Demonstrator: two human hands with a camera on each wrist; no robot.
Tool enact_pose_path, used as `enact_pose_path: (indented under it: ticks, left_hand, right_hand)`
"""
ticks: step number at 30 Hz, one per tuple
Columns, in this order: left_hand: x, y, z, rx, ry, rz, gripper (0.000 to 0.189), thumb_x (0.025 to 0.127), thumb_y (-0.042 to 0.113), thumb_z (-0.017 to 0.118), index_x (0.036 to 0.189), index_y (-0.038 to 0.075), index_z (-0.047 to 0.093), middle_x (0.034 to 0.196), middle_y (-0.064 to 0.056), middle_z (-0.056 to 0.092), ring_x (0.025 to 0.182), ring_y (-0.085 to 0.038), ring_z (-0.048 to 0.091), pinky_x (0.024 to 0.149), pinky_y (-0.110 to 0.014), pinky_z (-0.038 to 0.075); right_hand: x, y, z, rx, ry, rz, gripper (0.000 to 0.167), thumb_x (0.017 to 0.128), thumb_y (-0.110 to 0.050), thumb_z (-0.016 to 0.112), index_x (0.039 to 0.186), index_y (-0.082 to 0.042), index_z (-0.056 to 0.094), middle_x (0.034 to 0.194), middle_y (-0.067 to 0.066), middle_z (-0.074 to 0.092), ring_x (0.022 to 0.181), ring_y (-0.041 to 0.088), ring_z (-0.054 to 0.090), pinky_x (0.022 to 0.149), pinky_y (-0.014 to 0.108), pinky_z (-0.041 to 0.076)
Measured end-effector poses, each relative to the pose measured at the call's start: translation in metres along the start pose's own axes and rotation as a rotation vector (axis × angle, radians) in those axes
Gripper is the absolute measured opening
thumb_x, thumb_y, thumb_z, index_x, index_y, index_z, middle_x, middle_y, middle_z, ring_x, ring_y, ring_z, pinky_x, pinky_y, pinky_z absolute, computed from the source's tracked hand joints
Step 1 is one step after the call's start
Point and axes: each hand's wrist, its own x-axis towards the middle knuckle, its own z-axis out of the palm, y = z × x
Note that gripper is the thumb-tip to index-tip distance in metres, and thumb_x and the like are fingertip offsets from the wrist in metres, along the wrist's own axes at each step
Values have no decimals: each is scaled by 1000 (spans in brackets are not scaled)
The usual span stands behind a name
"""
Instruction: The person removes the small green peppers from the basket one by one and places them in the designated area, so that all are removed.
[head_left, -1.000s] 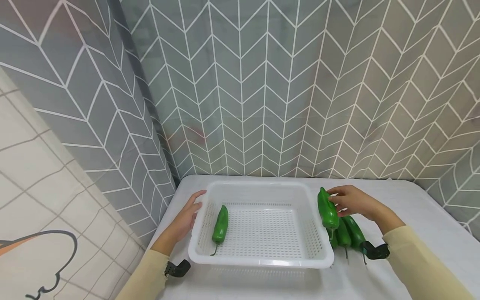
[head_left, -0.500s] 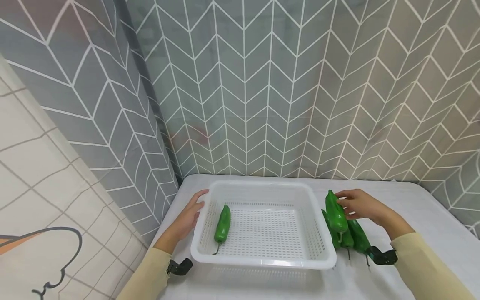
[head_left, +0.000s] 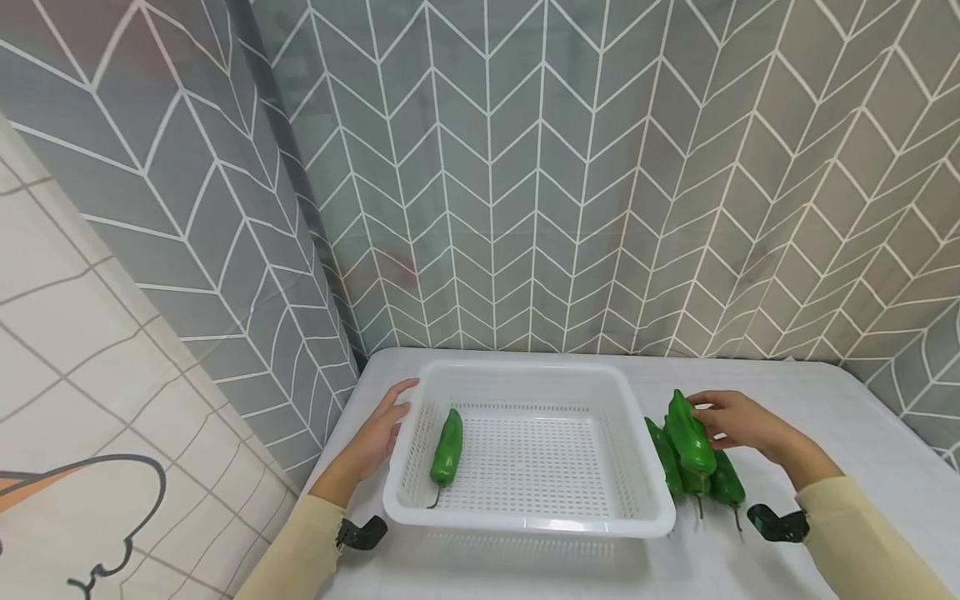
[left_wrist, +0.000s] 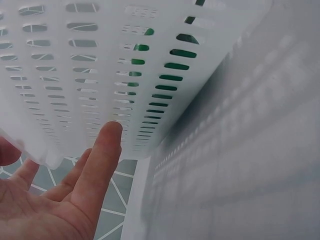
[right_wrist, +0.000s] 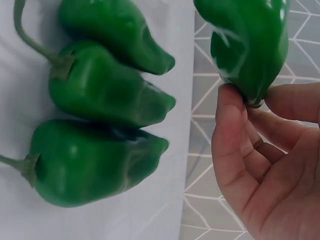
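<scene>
My right hand point(head_left: 738, 421) pinches a long green pepper point(head_left: 688, 435) near its pointed tip, between thumb and fingers. That pepper point(right_wrist: 255, 45) is held above three more green peppers point(right_wrist: 95, 162), which lie side by side on the white table, right of the basket. At the left side of the white perforated basket point(head_left: 540, 527), my left hand point(head_left: 371, 442) has its fingers extended against the rim and outer wall. One fingertip point(left_wrist: 112, 130) meets the holed wall in the left wrist view. Inside the basket, a single green pepper point(head_left: 447, 450) lies along the left side.
White cloth covers the table point(head_left: 817, 417). A grey chevron-patterned curtain point(head_left: 525, 208) hangs behind it and along the left. Pale grid-lined fabric point(head_left: 75, 350) shows at far left. Each wrist carries a small black camera point(head_left: 776, 523).
My right hand has moved right and slightly down with its pepper, from beside the basket's right rim to over the three peppers. My left hand stays at the basket's left side.
</scene>
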Motion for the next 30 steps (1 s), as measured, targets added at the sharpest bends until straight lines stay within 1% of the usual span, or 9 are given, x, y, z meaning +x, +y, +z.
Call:
enact_pose_path:
  ticks: [5,10,15,23,30]
  left_hand:
    - [0,1,1,0,-1,-1,48,112,28,32,159,28,24,156,-18,39,131,-37,54,94,-43,54]
    - [0,2,1,2,4,-2,48,112,28,33,159,29,24,156,-17,39,131,-37,53,95,-44,54]
    - [0,2,0,4,1,-3,48,112,29,33,159,29,24,156,-17,39,131,-37,53,95,-45,53]
    - [-1,4,-1,15,-12,6,48,112,29,32,159,28,22,156,-18,39,131,-36,54,95,-43,54]
    - [2,6,-1,6,-5,0,48,112,28,32,159,28,23,156,-17,39,132,-37,53,95,-43,53]
  right_hand:
    - [-2,7,-1,-8,10,13,48,109,-12,42,141,23,34,114,25,65,99,33,67,85,49,58]
    - [-3,13,-2,-15,20,34,47,110,-13,39,142,22,33,116,26,64,100,32,67,81,45,59]
    - [-5,22,-3,-17,23,49,47,110,-13,37,141,22,34,116,26,63,101,31,67,81,45,59]
    - [-8,30,-6,-59,63,60,46,109,-12,38,139,22,36,120,36,57,100,34,66,82,50,58]
    - [-10,41,-9,-85,85,55,45,108,-12,40,137,23,38,117,36,57,98,32,65,80,48,59]
